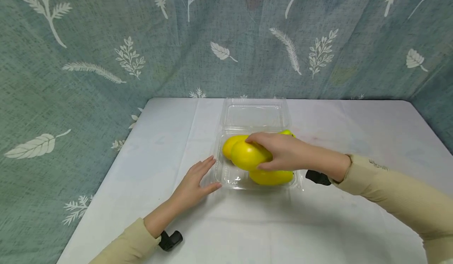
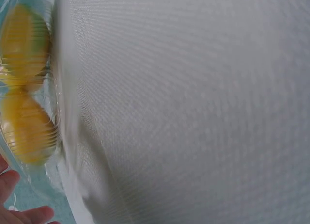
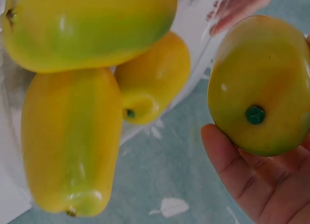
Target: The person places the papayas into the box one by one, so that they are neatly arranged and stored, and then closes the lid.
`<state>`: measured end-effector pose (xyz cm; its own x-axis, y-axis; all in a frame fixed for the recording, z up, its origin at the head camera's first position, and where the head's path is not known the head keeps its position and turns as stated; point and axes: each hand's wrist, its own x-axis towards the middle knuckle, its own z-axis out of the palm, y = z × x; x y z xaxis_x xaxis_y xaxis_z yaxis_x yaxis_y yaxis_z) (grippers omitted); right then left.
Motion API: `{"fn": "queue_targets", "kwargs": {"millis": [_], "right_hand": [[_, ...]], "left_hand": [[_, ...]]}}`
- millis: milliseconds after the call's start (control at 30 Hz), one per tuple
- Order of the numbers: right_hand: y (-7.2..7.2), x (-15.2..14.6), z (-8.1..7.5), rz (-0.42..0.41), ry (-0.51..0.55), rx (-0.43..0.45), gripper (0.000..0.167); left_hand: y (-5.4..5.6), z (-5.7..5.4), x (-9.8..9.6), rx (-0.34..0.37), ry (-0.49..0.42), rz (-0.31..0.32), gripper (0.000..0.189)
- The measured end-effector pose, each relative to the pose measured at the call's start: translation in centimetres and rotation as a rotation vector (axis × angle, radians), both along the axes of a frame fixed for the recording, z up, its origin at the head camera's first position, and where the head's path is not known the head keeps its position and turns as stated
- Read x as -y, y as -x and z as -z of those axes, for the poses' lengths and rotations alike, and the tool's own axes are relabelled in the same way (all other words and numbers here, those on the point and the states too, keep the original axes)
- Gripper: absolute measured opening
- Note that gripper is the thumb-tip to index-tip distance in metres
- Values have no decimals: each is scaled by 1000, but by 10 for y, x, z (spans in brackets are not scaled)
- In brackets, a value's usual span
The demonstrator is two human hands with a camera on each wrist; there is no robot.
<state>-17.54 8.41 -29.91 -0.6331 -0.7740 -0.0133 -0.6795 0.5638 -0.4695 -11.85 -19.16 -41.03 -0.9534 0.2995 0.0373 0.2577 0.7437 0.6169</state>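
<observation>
The held fruit [image 1: 249, 156], yellow with a green stem, is located above the clear box [image 1: 226, 186]. The right hand [image 1: 284, 152] grips it with thumb and fingers on opposite sides. Hazard: the fruit looks smooth and rounded; a loose grip could let it slip and strike the fruit below.

Three more fruits lie in the box: a left fruit [image 1: 228, 148], a near fruit [image 1: 271, 178] and a far fruit [image 1: 287, 133], the last mostly hidden by the right hand. Rounded sides and crowding could cause one to roll or jam if pushed.

The left hand [image 1: 194, 183] is empty, fingers extended and spread, at the box's left side; contact cannot be confirmed. Caution: the box appears thin and light. Without a firm hold, a sideways knock could slide it across the white counter [image 1: 354, 126].

The lid [image 1: 255, 116] is folded back at the far side. A bump could swing it inward. Beyond stands a leaf-patterned curtain [image 1: 177, 39].
</observation>
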Motion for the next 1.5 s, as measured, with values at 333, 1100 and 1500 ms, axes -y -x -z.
{"fn": "queue_targets", "kwargs": {"millis": [333, 1100, 1500], "right_hand": [[2, 23, 10, -74, -100, -11, 58], [8, 58, 30, -86, -310, 30, 59], [9, 69, 39, -82, -381, 20, 59]], "left_hand": [[0, -1, 0, -4, 14, -2, 72], [2, -1, 1, 4, 40, 4, 73], [1, -1, 0, 3, 25, 10, 72]]}}
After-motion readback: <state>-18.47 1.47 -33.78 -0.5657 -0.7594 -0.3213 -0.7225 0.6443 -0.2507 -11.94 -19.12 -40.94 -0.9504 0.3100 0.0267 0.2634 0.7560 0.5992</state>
